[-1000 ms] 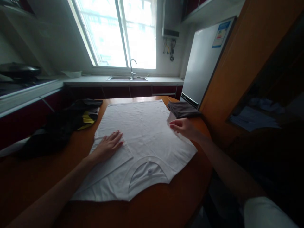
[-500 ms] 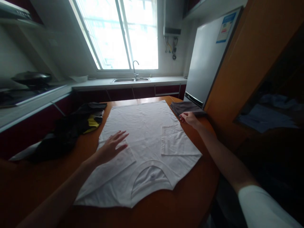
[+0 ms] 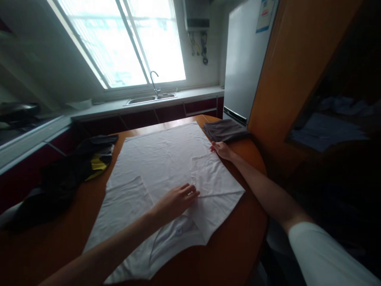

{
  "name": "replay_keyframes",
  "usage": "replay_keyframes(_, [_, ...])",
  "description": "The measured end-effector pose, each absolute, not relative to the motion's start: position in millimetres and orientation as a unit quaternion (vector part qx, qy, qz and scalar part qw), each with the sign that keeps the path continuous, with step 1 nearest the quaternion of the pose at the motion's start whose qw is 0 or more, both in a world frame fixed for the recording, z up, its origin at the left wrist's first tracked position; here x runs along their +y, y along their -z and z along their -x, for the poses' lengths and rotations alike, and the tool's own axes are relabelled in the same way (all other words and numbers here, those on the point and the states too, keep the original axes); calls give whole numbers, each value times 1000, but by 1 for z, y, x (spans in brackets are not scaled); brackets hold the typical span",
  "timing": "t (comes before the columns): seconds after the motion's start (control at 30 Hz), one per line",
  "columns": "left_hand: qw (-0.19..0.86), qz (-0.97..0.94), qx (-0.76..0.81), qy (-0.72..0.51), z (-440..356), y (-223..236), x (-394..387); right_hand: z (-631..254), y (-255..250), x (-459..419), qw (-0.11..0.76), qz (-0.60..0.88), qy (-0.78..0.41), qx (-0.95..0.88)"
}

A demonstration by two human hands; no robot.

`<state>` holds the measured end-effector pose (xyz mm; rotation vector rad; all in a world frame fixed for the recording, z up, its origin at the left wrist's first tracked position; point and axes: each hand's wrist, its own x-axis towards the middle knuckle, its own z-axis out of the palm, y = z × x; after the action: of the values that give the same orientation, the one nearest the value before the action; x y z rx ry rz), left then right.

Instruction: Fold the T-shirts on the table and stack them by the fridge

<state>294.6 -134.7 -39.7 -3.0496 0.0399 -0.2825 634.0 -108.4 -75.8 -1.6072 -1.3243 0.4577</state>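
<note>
A white T-shirt [image 3: 160, 151] lies spread on the wooden table, collar toward me and both sleeves folded inward. My left hand [image 3: 178, 198] reaches across the collar area to the inner corner of the right-hand sleeve. Its fingers are bent and closed on the cloth there; the forearm covers part of the neckline. At the shirt's right edge, just beyond that sleeve, my right hand [image 3: 222, 150] is closed, pinching the side of the fabric. A small label shows inside the collar.
Folded dark grey cloth [image 3: 226, 130] lies at the table's far right. Dark clothes with a yellow patch [image 3: 97, 166] are heaped on the left. Beyond the wooden table [image 3: 235, 238] stand a counter with a sink [image 3: 149, 99] and a fridge [image 3: 244, 63].
My left hand has moved right, from the left sleeve to the right-hand one, and its spread fingers have closed. My right hand stays by the shirt's right edge. The view has shifted right.
</note>
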Motion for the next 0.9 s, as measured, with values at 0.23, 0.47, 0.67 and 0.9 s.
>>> replay_keyframes(0.23, [75,991,7,109,-293,23,-118,-635,73,-110,444,673,-165,-568])
replay_keyframes(0.47, [-23,997,-3,78,-297,15,-111,-626,68,-116,381,692,-123,-601])
replay_keyframes(0.67, [-78,964,-194,164,-344,26,-77,-609,71,-120,352,692,-81,-625])
replay_keyframes(0.9, [-144,900,-387,142,-398,54,-22,-610,75,-120,338,694,-93,-629])
